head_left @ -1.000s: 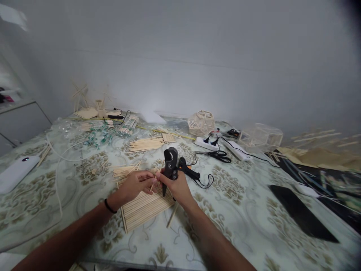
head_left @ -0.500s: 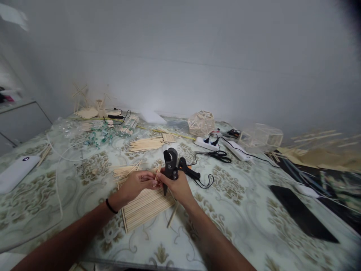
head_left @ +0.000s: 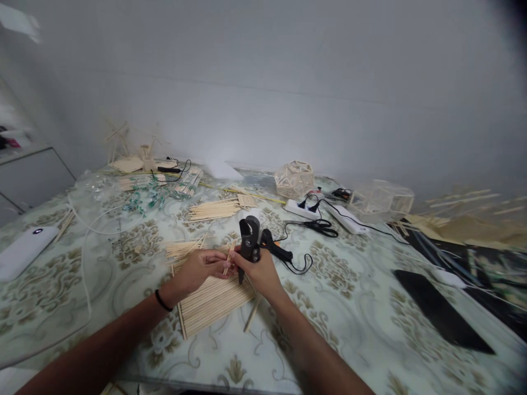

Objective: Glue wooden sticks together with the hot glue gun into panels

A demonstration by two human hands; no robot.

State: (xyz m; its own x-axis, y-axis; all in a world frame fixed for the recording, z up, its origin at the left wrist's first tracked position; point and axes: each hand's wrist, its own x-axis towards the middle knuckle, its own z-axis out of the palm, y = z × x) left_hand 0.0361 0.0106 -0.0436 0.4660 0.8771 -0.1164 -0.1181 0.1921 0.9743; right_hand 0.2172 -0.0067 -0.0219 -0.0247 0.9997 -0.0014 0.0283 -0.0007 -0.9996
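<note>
My left hand, a dark band at its wrist, pinches short thin wooden sticks. My right hand grips a black hand cutter, jaws pointing up. Its thumb and fingertips also meet the short sticks beside my left fingers. Under both hands lies a flat panel of wooden sticks laid side by side. Loose sticks lie at its far left, and another stick sticks out at its right. Just beyond my right hand is a black corded glue gun.
Farther back are a stick bundle, a stick polyhedron and a power strip with black plugs. A white power bank lies left; a black flat slab lies right. A white cable crosses the left side.
The short sticks between my hands have shifted very slightly. Both hands and the cutter stay almost in place.
</note>
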